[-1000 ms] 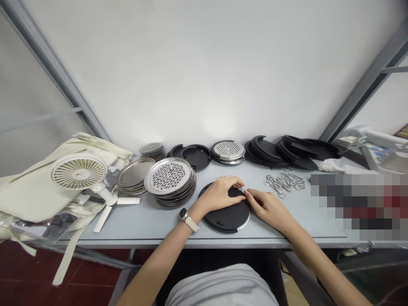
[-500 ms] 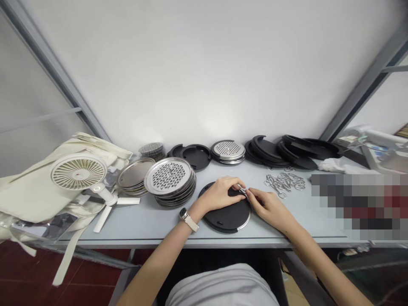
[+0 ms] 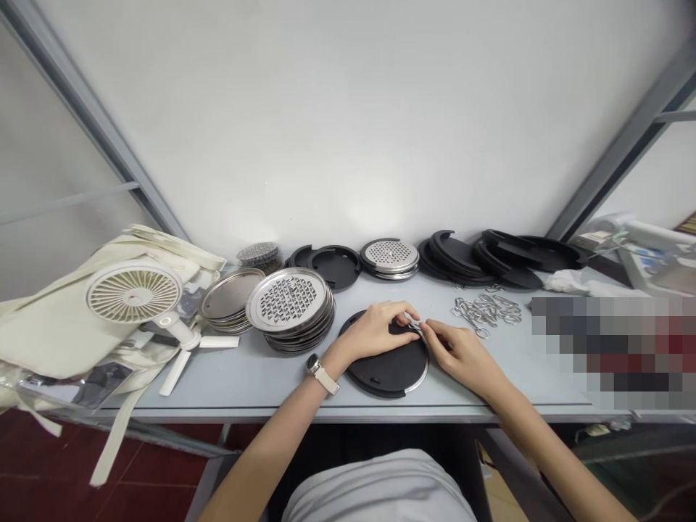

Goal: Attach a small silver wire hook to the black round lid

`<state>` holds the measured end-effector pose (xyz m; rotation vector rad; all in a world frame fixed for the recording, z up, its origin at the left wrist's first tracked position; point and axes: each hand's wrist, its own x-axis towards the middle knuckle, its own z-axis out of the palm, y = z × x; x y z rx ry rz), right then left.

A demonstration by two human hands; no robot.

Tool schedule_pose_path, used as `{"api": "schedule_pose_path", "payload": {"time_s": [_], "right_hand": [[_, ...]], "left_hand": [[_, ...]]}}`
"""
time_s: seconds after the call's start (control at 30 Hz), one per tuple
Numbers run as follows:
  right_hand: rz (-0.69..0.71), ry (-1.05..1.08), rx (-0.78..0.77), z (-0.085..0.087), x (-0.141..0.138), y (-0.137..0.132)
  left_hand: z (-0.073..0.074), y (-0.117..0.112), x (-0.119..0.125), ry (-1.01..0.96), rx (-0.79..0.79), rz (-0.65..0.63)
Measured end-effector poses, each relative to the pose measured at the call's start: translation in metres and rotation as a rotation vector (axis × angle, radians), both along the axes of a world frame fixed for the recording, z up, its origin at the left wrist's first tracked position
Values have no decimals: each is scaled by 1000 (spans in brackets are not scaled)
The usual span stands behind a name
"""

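In front of me a round black disc (image 3: 388,370) lies flat on the table, with a silver metal edge showing along its lower right. My left hand (image 3: 380,330) rests across the disc, its thumb and fingers closed at the far right rim. There it pinches a small metal clip (image 3: 414,325), much of it covered by fingertips. From the right, my right hand (image 3: 457,354) grips the same clip between thumb and fingers. To the right, a loose pile of similar metal clips (image 3: 486,310) with rings lies on the tabletop.
Left of the disc stand stacked metal grater discs (image 3: 291,301) and plain metal discs (image 3: 231,297). Black round holders (image 3: 462,261) and a perforated disc (image 3: 391,255) line the wall. A white fan (image 3: 135,293) lies on a cream bag (image 3: 48,319) at left.
Almost nothing differs. Both hands stay at the disc's far right rim with the clip, fingers barely shifted.
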<state>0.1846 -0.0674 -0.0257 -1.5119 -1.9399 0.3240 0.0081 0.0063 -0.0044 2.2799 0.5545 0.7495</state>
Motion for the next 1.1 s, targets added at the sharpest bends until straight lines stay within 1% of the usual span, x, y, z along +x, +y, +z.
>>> {"api": "schedule_pose_path", "payload": {"time_s": [0.17, 0.3, 0.5, 0.57, 0.7, 0.8, 0.97, 1.1], "right_hand": [[-11, -2, 20, 0, 0, 0], [-69, 22, 65, 0, 2, -1], [-88, 30, 82, -1, 2, 1], [-71, 21, 65, -3, 2, 3], [37, -42, -29, -5, 3, 6], [49, -53, -35, -4, 3, 6], [45, -27, -37, -2, 1, 3], [44, -11, -20, -2, 1, 1]], "left_hand": [[0, 0, 0, 30, -10, 11], [3, -2, 0, 27, -50, -39], [2, -1, 0, -6, 51, -51], [1, 0, 0, -25, 72, -32], [-1, 0, 1, -11, 67, -14], [0, -1, 0, 5, 51, -9], [2, -1, 0, 34, 144, 42], [3, -2, 0, 69, 143, 44]]}}
